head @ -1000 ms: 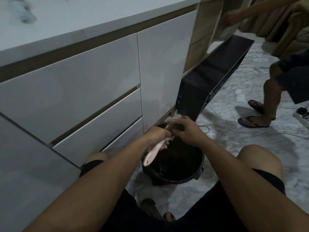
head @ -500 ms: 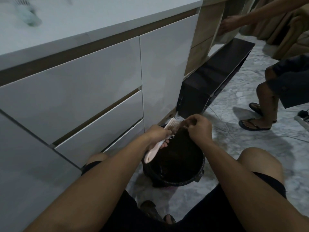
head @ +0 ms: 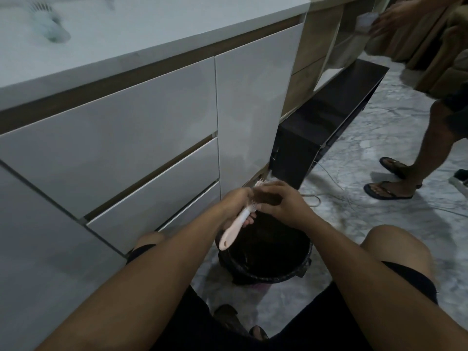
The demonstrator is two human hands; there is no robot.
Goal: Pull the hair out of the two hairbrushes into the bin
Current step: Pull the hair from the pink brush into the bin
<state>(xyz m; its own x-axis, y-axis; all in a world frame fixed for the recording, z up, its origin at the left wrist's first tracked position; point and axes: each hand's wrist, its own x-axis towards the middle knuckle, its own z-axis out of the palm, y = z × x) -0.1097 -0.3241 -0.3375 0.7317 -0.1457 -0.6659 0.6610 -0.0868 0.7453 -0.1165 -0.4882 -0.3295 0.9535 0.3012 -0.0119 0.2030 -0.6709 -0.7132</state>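
White drawers (head: 131, 138) beside us, we are gripping the pink hairbrush (head: 234, 225) in our left hand (head: 236, 202) above the bin (head: 266, 259), our right hand (head: 283, 202) pinching the hair (head: 266, 198) on its bristles.

Grey-white marbled floor (head: 379, 138). On it, a round black-lined bin (head: 268, 271) just in front of the white cabinet base. Behind the bin, a long dark low unit (head: 326, 117) along the cabinet run. Thin pale cable (head: 336, 186) trails loosely over the floor right of the bin. Two sandalled feet (head: 390, 190) of another person stand further right, well apart from the bin. White table (head: 157, 31) top above carries a second hairbrush (head: 49, 26), blurred, near its far left edge.
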